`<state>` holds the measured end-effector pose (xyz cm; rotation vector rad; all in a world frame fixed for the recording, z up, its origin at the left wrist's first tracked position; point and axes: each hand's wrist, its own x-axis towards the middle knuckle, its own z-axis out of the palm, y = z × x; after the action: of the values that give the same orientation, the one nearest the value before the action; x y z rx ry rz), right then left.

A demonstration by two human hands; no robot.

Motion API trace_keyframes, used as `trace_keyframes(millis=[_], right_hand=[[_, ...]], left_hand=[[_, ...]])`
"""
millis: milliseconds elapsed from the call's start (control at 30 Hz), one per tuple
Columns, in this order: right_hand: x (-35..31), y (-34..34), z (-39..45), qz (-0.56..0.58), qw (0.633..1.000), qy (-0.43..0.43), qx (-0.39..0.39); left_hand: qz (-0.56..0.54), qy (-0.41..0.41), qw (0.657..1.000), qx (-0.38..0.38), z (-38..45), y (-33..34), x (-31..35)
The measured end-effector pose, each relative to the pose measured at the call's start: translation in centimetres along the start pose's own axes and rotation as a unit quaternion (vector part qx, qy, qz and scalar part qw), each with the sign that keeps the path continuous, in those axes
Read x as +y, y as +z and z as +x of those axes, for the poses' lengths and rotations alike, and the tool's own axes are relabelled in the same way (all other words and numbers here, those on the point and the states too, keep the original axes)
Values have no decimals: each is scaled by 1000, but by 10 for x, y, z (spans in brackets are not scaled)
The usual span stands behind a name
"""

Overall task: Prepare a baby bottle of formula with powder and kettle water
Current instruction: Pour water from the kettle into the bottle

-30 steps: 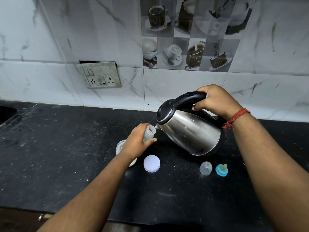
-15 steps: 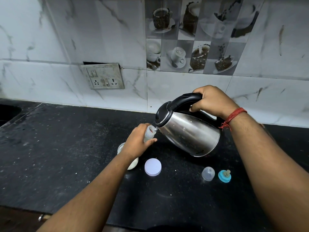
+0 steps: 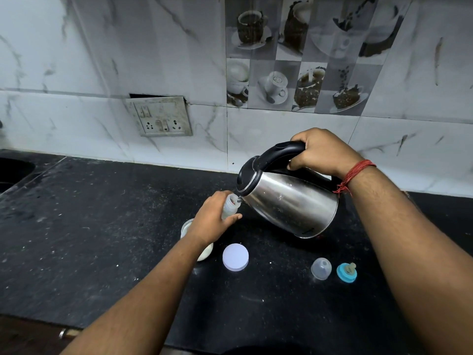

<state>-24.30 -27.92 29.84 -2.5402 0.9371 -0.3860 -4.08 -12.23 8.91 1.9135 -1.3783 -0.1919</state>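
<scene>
My left hand grips a small clear baby bottle, held upright above the black counter. My right hand holds the black handle of a steel kettle, which is tilted left with its spout at the bottle's open mouth. Behind my left wrist a jar of white powder stands partly hidden. Its white round lid lies flat beside it. To the right lie the clear bottle cap and the teal ring with nipple.
The black stone counter runs to a marble-tiled wall with a switch-and-socket plate. A dark sink recess lies at the far left. The counter's front edge runs along the bottom left.
The kettle has tipped further toward the bottle, its spout now at the bottle's mouth. Both hands keep their grips; the view has shifted slightly.
</scene>
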Motion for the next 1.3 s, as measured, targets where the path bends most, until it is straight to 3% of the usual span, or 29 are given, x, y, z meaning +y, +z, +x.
trace_keyframes(millis=[1300], right_hand=[[-9, -8, 6, -90, 995, -27, -14]], left_hand=[[11, 9, 1000, -1, 4, 6, 0]])
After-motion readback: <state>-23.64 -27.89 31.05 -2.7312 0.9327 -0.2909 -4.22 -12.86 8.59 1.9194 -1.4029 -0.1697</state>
